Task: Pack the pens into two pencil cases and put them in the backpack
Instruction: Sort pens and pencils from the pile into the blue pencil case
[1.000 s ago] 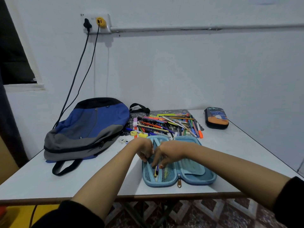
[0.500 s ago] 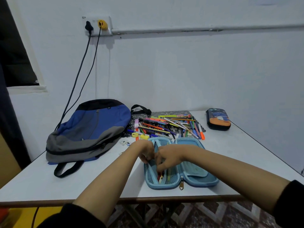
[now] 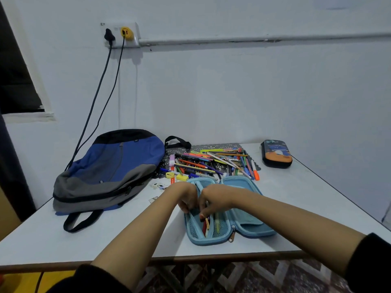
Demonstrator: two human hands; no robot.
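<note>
Backpack (image 3: pixel 110 166) left, loose pens (image 3: pixel 211 163) centre, dark pencil case (image 3: pixel 276 154) right; left hand (image 3: pixel 186 196) grips pen-filled blue pencil case (image 3: pixel 243 220), adjoining right hand (image 3: pixel 215 198) hold unclear.

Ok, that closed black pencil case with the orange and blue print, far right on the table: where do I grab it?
The black pencil case with the orange and blue print lies flat and closed, long axis toward the wall, apart from the pile of pens, so both flanks look free. Span its two long sides near the middle, from above, with the right hand.
</note>
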